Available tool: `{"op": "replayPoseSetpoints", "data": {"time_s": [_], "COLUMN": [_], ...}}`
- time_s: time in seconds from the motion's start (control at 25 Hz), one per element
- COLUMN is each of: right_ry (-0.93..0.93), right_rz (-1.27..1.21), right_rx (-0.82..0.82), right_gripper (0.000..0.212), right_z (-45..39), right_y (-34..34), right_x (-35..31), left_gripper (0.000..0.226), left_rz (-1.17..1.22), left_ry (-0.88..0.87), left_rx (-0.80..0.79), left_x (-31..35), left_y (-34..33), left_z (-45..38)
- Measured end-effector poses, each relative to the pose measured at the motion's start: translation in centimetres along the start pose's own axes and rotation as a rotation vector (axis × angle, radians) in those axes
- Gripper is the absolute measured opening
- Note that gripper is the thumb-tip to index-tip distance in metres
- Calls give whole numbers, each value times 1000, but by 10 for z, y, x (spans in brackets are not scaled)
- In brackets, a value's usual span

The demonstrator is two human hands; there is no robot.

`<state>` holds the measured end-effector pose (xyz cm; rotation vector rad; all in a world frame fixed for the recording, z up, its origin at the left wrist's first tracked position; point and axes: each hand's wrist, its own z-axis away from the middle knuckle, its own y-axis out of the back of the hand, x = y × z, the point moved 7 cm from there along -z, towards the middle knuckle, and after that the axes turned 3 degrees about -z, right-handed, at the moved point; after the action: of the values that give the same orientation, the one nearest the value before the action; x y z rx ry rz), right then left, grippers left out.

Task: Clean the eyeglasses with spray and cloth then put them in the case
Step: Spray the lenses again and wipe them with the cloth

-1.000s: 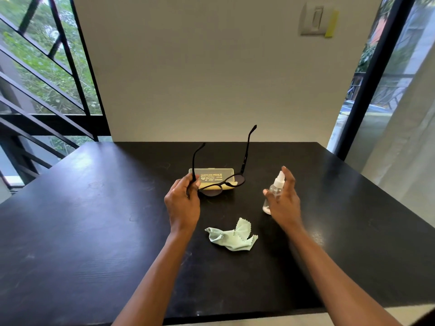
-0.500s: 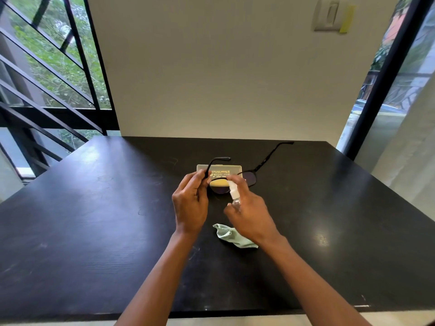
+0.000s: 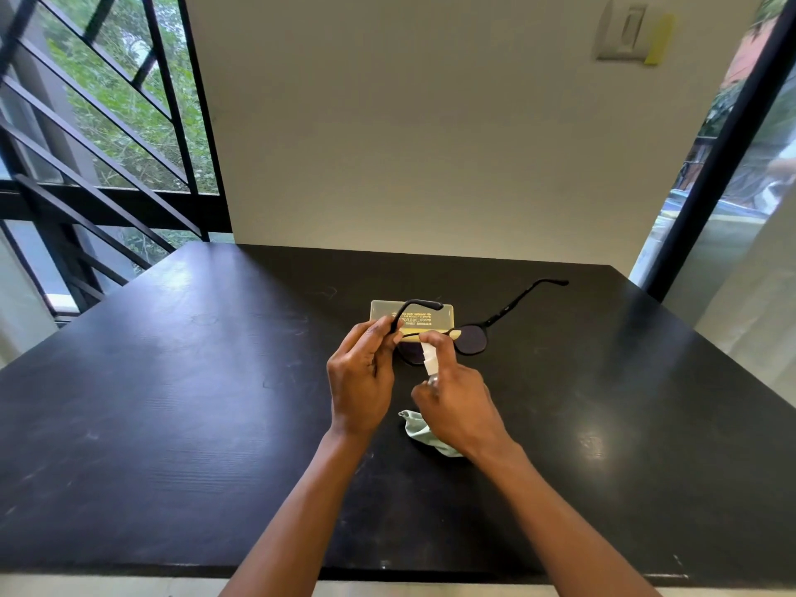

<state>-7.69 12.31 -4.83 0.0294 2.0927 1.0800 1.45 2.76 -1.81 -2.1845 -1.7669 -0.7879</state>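
My left hand pinches the black-framed eyeglasses at the left hinge and holds them above the table, temples open and pointing away from me. My right hand grips a small clear spray bottle with a white nozzle, index finger on top, nozzle close to the left lens. A pale yellow glasses case lies closed on the table just behind the glasses. A mint green cloth lies crumpled on the table, partly hidden under my right wrist.
The black table stands against a beige wall. Its front edge runs just below my forearms. A black railing and window are at the left, a glass door with a dark frame at the right.
My right hand lifted the spray bottle from the table's right side and brought it up to the lenses. The glasses were tipped from temples-up to lying flatter.
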Motion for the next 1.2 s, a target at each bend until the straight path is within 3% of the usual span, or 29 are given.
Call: {"op": "replayPoseSetpoints", "data": {"time_s": [0.2, 0.48, 0.68, 0.8, 0.96, 1.12, 1.2], "right_ry": [-22, -114, -116, -129, -188, -64, -22], "right_rz": [-72, -143, -187, -280, -350, -228, -155], "right_rx": [5, 155, 136, 133, 260, 344, 368], "right_gripper": [56, 54, 51, 55, 68, 88, 85], "right_z": [2, 2, 0, 1, 2, -7, -11], "right_y": [0, 31, 37, 36, 53, 71, 74], "right_x": [4, 39, 49, 54, 84, 110, 123], "left_gripper": [22, 21, 23, 23, 22, 24, 23], "left_rz": [0, 17, 22, 22, 16, 11, 6], "left_ry": [16, 53, 88, 89, 98, 109, 113], "left_rx": [-9, 8, 16, 14, 18, 12, 16], "left_x": [0, -3, -5, -7, -9, -11, -12], "left_y": [0, 5, 4, 4, 3, 3, 3], "left_z": [0, -1, 1, 1, 0, 1, 2]}}
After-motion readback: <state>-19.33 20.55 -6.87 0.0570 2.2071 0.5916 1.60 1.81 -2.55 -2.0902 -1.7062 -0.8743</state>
